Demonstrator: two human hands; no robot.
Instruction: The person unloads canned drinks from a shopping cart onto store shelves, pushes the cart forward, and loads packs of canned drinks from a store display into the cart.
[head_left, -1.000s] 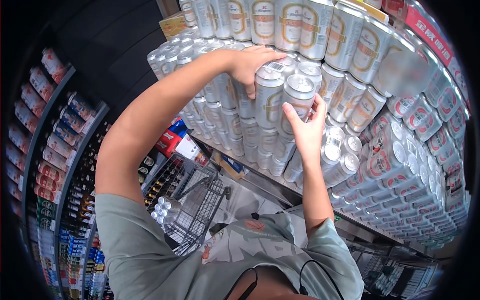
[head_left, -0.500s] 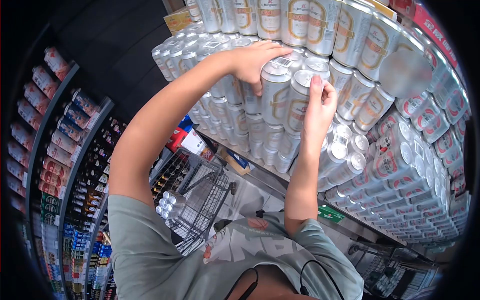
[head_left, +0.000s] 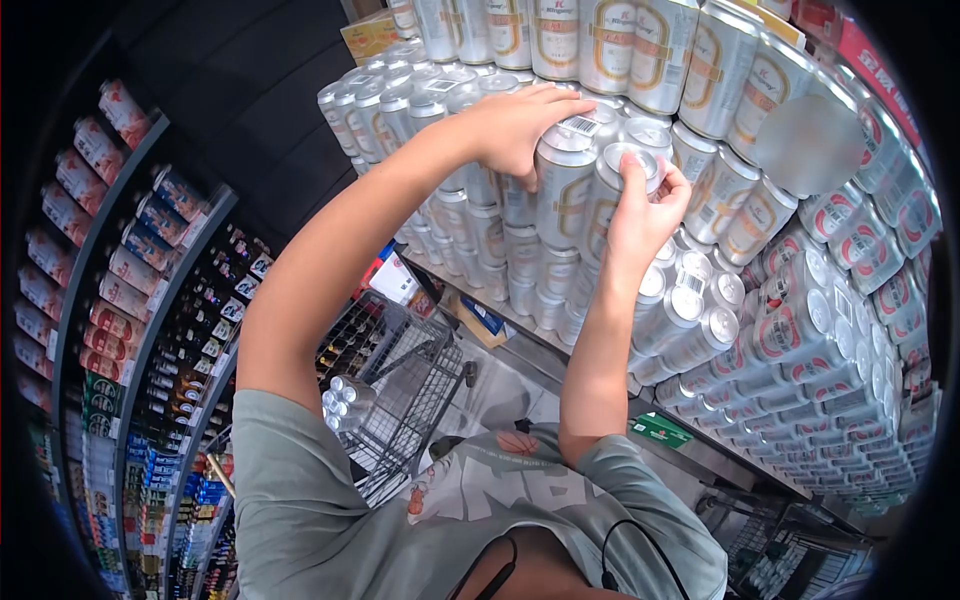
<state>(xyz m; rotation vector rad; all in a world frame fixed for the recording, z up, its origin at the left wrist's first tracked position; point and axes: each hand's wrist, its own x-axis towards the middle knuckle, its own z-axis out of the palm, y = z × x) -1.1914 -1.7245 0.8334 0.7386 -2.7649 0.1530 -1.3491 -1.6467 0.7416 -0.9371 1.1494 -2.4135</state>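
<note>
A shrink-wrapped pack of beer cans (head_left: 566, 190), silver with gold outlines, stands upright at the front of a tall stack, a barcode label on its top. My left hand (head_left: 522, 128) wraps its left side, fingers stretched along the top edge and thumb down the front. At the pack's right front corner is my right hand (head_left: 645, 205). Its thumb presses on a can lid, and its other fingers curl at the right side, partly hidden. Whether the film there is torn I cannot tell.
More beer cans (head_left: 630, 45) rise behind, with red-marked can packs (head_left: 790, 330) at the right. A shopping cart (head_left: 425, 365) holding a can pack (head_left: 347, 402) stands below left. Drink shelves (head_left: 130, 350) line the left. Another cart (head_left: 800, 540) is at lower right.
The view has shifted slightly, so the stack sits a little further right and lower. Both hands stay on the same pack; my right thumb now lies further onto the can lid.
</note>
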